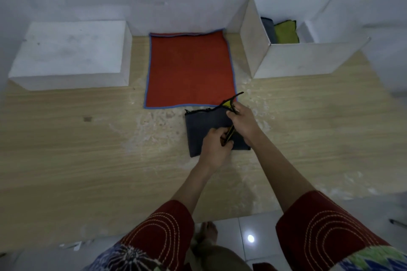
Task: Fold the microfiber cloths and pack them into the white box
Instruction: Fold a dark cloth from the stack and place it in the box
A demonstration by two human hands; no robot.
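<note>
Handling call on grey cloth (201, 126): soft, light, limp, zero stiffness; likely to sag and fall open if lifted by one point. Slightly grippy nap, nothing fragile. Best taken at stitched hem or corners, two points at once, then pressed flat. Found part-folded on tabletop (88, 149), just in front of orange cloth (189, 68), well apart from white box (297, 59) at far right. Grey on top, yellow on underside at lifted far-right corner, dark hem along visible edges. Pinched at that raised corner by right hand (244, 122), fingers (231, 114) curled tight on hem; pinched nearer the body on same edge by left hand (217, 144), likewise closed on it. Orange cloth: flat, unfolded, blue hem. Already in box: folded grey piece (268, 29) and yellow-green piece (286, 32), side by side. Room beside them by the look of it.
</note>
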